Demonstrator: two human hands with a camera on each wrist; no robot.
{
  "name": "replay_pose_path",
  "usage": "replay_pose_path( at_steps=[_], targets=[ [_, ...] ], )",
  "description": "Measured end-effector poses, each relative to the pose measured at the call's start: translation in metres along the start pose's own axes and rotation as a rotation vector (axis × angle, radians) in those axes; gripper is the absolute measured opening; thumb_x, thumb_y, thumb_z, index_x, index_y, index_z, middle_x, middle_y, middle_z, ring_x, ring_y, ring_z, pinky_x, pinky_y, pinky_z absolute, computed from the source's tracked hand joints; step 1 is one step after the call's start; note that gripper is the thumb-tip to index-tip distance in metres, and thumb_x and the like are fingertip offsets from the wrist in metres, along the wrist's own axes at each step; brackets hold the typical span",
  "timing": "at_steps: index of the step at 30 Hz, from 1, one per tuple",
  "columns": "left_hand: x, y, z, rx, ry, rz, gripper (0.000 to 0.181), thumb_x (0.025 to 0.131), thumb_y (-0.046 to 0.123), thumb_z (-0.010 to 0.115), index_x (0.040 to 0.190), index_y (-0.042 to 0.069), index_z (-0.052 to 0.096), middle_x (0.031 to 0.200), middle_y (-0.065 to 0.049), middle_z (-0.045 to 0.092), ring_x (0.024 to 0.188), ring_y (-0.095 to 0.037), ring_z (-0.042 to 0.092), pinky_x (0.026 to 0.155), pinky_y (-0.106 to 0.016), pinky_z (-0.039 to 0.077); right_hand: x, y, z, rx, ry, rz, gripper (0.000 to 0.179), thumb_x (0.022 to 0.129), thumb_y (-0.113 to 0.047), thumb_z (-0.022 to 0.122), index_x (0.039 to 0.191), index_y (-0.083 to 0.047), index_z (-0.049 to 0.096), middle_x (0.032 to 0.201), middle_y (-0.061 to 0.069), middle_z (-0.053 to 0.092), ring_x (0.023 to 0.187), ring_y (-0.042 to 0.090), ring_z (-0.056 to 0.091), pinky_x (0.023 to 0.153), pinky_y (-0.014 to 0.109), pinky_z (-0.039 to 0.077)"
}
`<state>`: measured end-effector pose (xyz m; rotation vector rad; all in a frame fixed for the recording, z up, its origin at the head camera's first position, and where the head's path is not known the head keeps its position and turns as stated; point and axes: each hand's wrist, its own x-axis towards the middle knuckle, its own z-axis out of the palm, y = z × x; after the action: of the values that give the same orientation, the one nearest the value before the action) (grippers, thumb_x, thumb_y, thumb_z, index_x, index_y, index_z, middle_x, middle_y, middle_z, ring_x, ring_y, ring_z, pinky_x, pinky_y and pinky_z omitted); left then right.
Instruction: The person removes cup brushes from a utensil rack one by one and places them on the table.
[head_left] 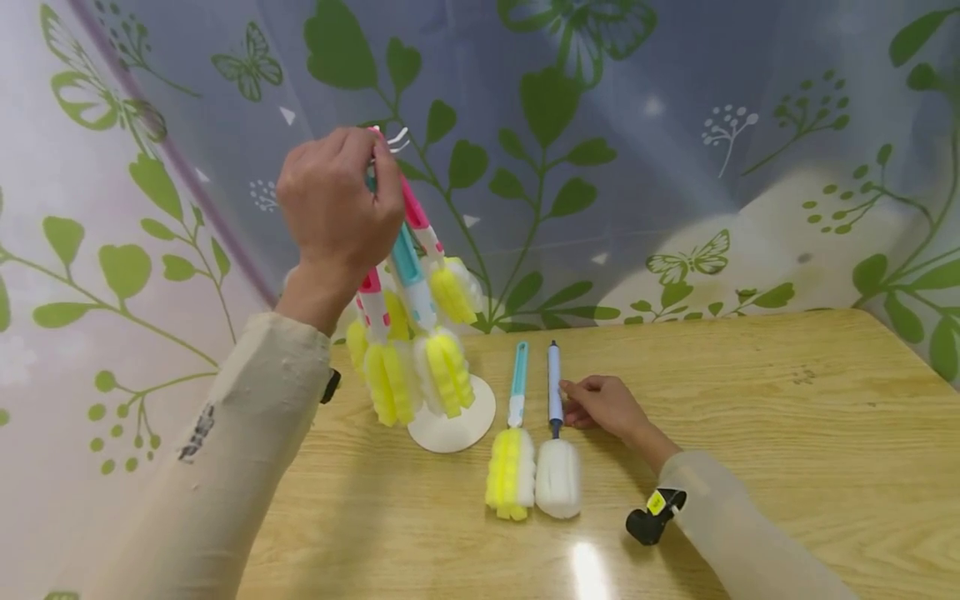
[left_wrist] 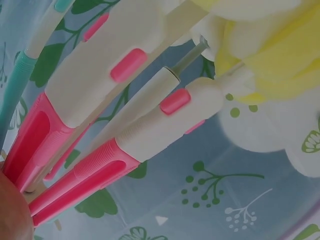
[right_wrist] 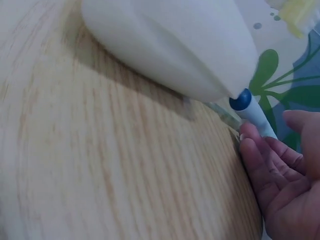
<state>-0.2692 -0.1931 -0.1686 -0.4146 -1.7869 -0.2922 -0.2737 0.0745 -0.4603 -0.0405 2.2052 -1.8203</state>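
At the upper left, my left hand (head_left: 341,196) grips the top of a brush stand, whose white hooks (head_left: 397,140) poke out beside the thumb. Several sponge bottle brushes hang below it; a teal handle (head_left: 407,254) and pink handles (left_wrist: 85,175) show, with yellow-and-white sponge heads (head_left: 446,371). The stand's round white base (head_left: 453,429) shows under them. On the table lies a brush with a pale blue handle (head_left: 554,383) and white sponge head (head_left: 558,479). My right hand (head_left: 611,408) lies beside that handle, fingertips right at it and thumb apart from the fingers.
Left of the white brush lies a teal-handled brush (head_left: 519,379) with a yellow-and-white head (head_left: 511,475). The wooden table (head_left: 787,433) extends to the right. A patterned curtain (head_left: 675,167) with leaves and butterflies hangs behind the table.
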Motion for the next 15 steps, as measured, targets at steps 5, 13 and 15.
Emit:
replay_pose_path(
  at_steps=[5,13,15],
  targets=[
    [0.001,-0.003,-0.001,-0.034,-0.009,0.023,0.037,0.092,0.019,0.042,0.071,-0.001,0.065,0.070,-0.012,0.065,0.058,-0.031,0.054,0.066,-0.047,0.047,0.000,0.001,-0.006,0.094,-0.029,-0.029,0.043,0.097,-0.031,0.055,0.103,0.012,0.058,0.083,0.016,0.067,0.066,0.016,0.066,0.062,0.029,0.056],
    [0.002,-0.006,-0.004,-0.126,-0.024,0.042,0.036,0.092,0.022,0.044,0.079,0.001,0.071,0.080,-0.009,0.070,0.065,-0.030,0.061,0.066,-0.047,0.049,0.001,-0.010,-0.013,0.092,-0.010,-0.133,0.046,0.098,-0.032,0.052,0.107,0.012,0.057,0.082,0.014,0.063,0.063,0.015,0.060,0.060,0.031,0.053],
    [0.002,-0.008,-0.005,-0.152,-0.023,0.045,0.036,0.091,0.022,0.044,0.078,0.002,0.071,0.081,-0.008,0.071,0.065,-0.030,0.062,0.064,-0.047,0.049,0.001,-0.015,-0.014,0.093,-0.015,-0.163,0.046,0.098,-0.032,0.051,0.108,0.013,0.057,0.082,0.013,0.062,0.063,0.015,0.058,0.060,0.031,0.053]
  ],
)
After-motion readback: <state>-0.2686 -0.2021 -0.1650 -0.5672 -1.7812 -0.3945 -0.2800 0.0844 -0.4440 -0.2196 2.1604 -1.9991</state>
